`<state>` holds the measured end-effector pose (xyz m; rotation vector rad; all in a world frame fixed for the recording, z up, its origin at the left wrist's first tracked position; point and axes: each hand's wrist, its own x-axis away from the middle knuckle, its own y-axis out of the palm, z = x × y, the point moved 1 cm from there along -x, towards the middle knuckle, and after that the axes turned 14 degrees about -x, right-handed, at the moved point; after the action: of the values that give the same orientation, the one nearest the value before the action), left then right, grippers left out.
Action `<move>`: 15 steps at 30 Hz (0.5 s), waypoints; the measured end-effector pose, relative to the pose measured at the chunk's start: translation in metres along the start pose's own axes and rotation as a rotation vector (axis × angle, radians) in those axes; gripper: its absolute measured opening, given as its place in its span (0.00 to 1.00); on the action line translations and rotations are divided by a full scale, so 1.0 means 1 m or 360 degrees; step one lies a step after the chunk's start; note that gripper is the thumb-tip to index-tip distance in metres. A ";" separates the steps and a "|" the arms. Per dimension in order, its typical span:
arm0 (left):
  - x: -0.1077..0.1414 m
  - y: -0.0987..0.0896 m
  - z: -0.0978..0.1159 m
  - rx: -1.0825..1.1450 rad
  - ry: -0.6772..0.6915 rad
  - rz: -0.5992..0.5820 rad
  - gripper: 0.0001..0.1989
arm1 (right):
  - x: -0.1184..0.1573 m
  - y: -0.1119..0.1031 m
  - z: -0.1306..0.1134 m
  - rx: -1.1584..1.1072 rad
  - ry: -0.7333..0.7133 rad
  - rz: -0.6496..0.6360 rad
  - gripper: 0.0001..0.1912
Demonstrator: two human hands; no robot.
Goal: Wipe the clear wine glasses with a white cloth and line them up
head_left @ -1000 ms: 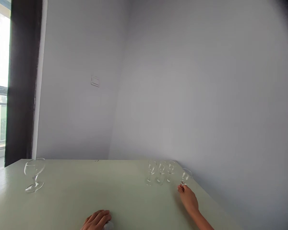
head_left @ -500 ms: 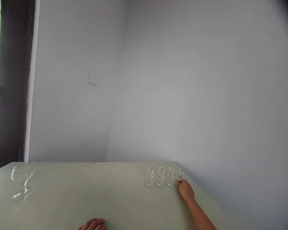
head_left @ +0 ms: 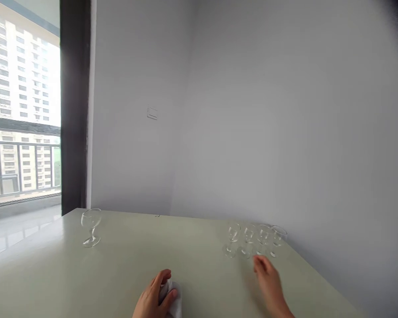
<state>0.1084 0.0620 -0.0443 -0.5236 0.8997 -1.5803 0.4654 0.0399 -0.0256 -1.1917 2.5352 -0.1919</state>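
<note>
My left hand (head_left: 152,297) is at the bottom middle, thumb and fingers closed around a bunched whitish cloth (head_left: 176,304) on the table. In front of the row of glasses is my right hand (head_left: 268,277), slightly blurred, its fingers loosely bent and nothing held in them. Just beyond it, clear stemmed glasses stand upright: a glass at the row's left end (head_left: 232,234), a second glass (head_left: 248,235), a third glass (head_left: 263,235) and a right-end glass (head_left: 278,236). The third glass's base is partly behind my fingertips.
Far left on the pale green table (head_left: 126,247), a wider stemmed glass (head_left: 91,221) stands upright alone. Grey walls (head_left: 252,110) rise behind the table and along its right side. A switch plate (head_left: 152,113) is on the wall. A balcony railing (head_left: 26,145) shows at the left.
The view has turned left. My right hand has let go of the right-end glass and drawn back toward me. My left hand has come further into view, showing the cloth.
</note>
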 end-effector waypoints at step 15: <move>-0.040 -0.052 -0.049 0.0753 -0.0677 0.0962 0.23 | 0.133 0.209 -0.042 -0.0654 -0.0260 -0.0994 0.22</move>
<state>0.0479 0.1144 -0.0268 -0.2016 0.2924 -1.0169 0.2204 0.0713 -0.0720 -2.0394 2.0410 0.2881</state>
